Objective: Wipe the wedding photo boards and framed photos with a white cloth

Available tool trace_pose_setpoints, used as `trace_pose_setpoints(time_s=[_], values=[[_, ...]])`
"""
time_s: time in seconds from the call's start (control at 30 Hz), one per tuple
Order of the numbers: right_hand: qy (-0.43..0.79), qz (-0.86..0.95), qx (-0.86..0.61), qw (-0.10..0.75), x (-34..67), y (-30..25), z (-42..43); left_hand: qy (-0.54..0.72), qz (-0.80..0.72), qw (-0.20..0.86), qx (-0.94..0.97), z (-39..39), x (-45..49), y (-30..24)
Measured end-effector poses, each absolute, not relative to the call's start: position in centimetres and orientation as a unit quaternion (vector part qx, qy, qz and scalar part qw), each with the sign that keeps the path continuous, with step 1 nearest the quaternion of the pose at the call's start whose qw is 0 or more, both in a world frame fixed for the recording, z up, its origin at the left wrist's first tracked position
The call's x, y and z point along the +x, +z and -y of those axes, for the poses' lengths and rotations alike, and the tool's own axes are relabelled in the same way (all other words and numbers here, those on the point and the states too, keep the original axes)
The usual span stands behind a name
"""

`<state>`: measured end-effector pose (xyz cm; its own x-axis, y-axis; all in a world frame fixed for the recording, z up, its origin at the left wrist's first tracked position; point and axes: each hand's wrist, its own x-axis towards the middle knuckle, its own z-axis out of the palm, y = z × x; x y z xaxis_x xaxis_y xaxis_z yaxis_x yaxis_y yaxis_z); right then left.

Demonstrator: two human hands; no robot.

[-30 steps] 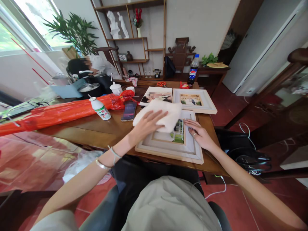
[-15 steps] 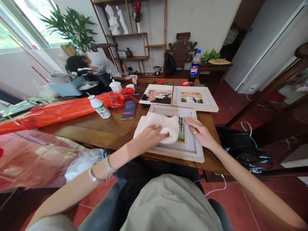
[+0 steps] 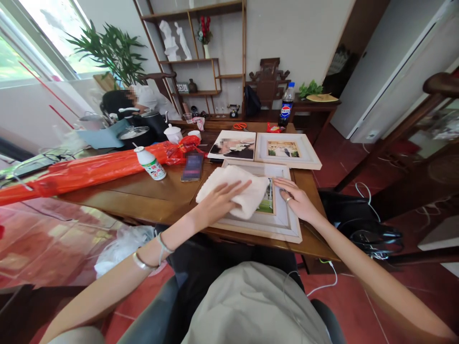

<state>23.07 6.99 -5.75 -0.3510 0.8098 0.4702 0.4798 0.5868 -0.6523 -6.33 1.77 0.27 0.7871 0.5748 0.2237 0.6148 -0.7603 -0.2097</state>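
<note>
On the table in front of me lies a picture frame with a wide pale mat and a light wooden edge. A white cloth covers its left part and some of the small picture inside. My left hand rests on the cloth with fingers spread and stretched out. At the frame's right side, my right hand lies with extended fingers on the mat and inner edge; it wears a ring. Behind are a second framed picture and a photo panel, side by side.
Left of the frame are a phone, a white bottle and a long red plastic-wrapped bundle. Farther back are orange-handled scissors, a cola bottle, and a white teapot. Another person is at back left.
My left hand's fingers have straightened and spread over the cloth, where before they were bent into it. The cloth has shifted slightly and its folds differ. My right hand stays on the frame.
</note>
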Motion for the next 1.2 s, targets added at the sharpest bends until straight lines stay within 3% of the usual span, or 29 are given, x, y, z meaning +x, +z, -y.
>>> trace_pose_setpoints(time_s=[0.2,0.43,0.7,0.77,0.93,1.1,1.2], values=[[0.212,0.792,-0.402,0.407,23.1,-5.5,-6.9,-0.074,0.312,0.219,-0.922,-6.5,-5.3,1.0],[0.215,0.791,-0.407,0.402,23.1,-5.5,-6.9,0.008,0.334,0.215,-0.918,-6.0,-6.0,0.9],[0.216,0.792,-0.409,0.398,23.0,-5.4,-6.8,-0.172,0.249,0.269,-0.914,0.8,-8.9,-2.0],[0.217,0.791,-0.410,0.399,23.0,-5.4,-6.8,-0.165,0.254,0.259,-0.917,1.1,-9.3,-2.1],[0.221,0.790,-0.410,0.399,23.1,-5.4,-6.8,-0.057,0.334,0.166,-0.926,-2.1,-9.0,-0.5],[0.212,0.788,-0.402,0.414,23.1,-5.5,-6.8,-0.081,0.357,0.229,-0.902,-6.0,-6.4,0.2],[0.210,0.794,-0.396,0.411,23.2,-5.5,-6.8,-0.101,0.293,0.249,-0.917,-6.9,-4.4,-0.1]])
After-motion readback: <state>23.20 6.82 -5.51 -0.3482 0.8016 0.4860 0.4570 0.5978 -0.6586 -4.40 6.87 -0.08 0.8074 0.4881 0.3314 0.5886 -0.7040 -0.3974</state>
